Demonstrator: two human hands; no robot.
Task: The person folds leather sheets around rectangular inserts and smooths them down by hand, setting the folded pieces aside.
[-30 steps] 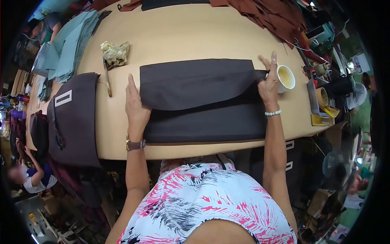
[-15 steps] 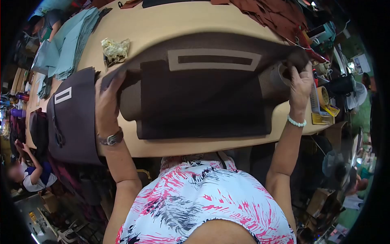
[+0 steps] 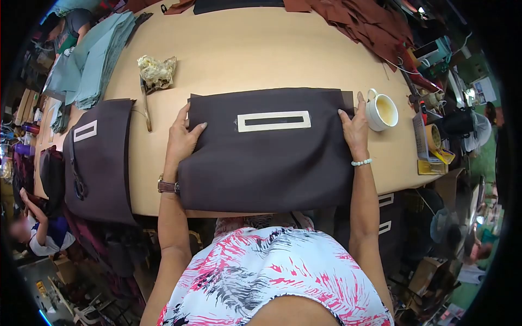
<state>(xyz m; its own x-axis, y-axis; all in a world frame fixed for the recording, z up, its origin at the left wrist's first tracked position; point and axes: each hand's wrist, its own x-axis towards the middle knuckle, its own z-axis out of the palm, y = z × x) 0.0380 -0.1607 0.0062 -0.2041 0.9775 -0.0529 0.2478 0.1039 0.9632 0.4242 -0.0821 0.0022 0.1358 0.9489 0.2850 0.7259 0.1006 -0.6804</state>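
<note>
A dark brown fabric panel [image 3: 266,168] lies at the table's front edge, with a pale rectangular frame patch [image 3: 274,121] on its upper half. My left hand [image 3: 182,138] holds the panel's left edge near the top corner, thumb on top and fingers at the side. At the right edge, my right hand [image 3: 355,127] grips the fabric the same way, thumb on the cloth. Layers of dark fabric show at both upper corners beneath the panel. Just right of my right hand stands a white cup [image 3: 381,112] with a yellowish drink.
On the left lie more dark panels [image 3: 100,163] with scissors [image 3: 79,176] on top, and green-grey fabric [image 3: 95,60]. A crumpled plastic bag [image 3: 157,71] sits by a thin tool [image 3: 145,106]. Rust-coloured cloth [image 3: 364,24] and a basket [image 3: 427,130] are right. Two other people are at left.
The panel, raised and spread between my hands, has come down flat with its pale frame patch facing up. Both hands have moved inward and the cup is uncovered again.
</note>
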